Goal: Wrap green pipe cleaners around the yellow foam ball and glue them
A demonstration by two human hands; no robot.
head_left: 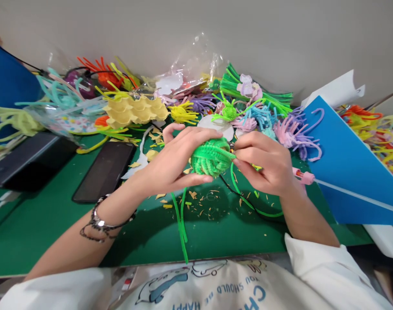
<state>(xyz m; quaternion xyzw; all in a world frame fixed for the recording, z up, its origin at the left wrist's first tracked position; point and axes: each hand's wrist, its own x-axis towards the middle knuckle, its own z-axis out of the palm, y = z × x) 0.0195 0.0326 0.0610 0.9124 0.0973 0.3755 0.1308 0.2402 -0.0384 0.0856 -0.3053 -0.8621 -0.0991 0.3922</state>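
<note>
A ball of wound green pipe cleaners (211,158) is held above the green table. My left hand (180,159) grips it from the left, fingers over its top and thumb beneath. At its right side, my right hand (262,161) pinches a green pipe cleaner end (230,156) that comes off the ball. Loose green pipe cleaner strands (181,224) hang down below the ball, and another green strand (244,200) curves to the right under my right hand.
Left on the green table (144,241) lie a black phone (104,172) and a black box-like device (31,159). Behind are a yellow egg carton (136,111) and colourful pipe cleaner bundles (254,90). A blue board (354,172) stands right. Small scraps are scattered centrally.
</note>
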